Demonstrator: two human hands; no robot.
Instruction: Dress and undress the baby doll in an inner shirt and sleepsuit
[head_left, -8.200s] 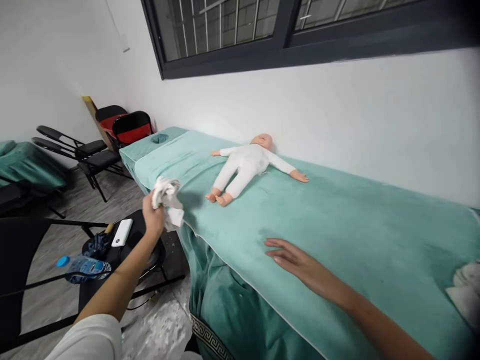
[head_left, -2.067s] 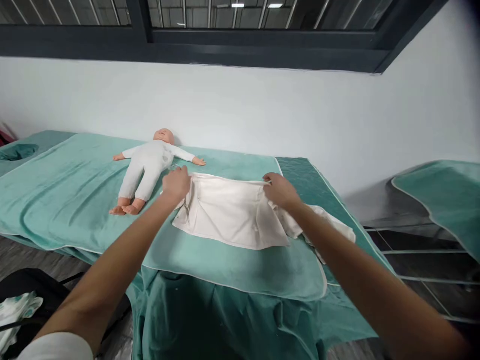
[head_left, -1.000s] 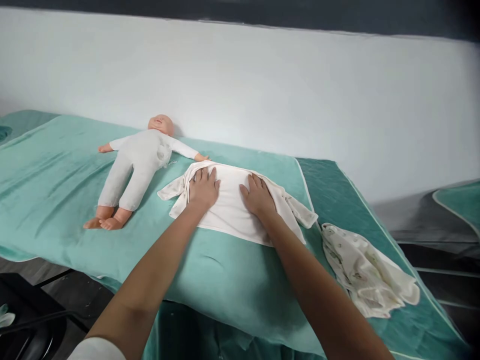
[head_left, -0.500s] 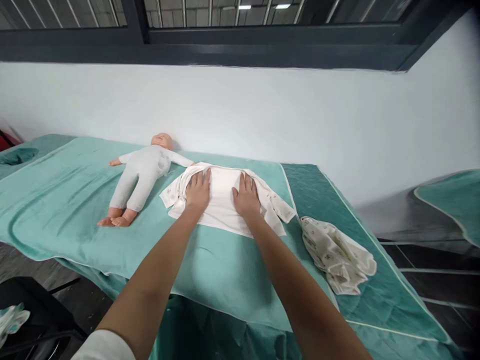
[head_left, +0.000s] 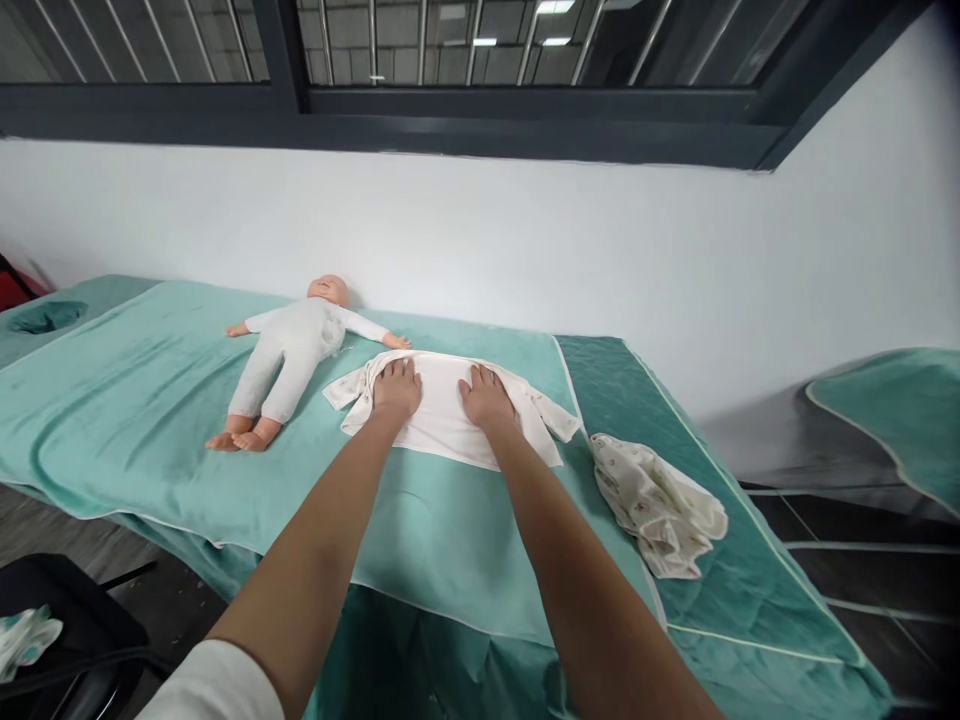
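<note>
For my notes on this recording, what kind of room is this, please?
Probably a baby-care training room, perhaps in a massage parlour: a baby doll lies on a teal-covered massage bed, and both hands press flat on a small cream garment.

A teal-covered bed [head_left: 150, 400] carries a doll [head_left: 289, 345], a cream garment [head_left: 442, 410] and crumpled cloth [head_left: 656, 500].

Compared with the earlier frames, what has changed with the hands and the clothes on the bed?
Eight seconds ago the left hand held a crumpled cloth off the bed's edge; it has let that go. Two seconds ago both hands pinched the cream garment by its top edge; now left and right hand press flat on it, spread out. A second, patterned garment now lies apart to the right. The doll stayed on its back on the green bed.
</note>
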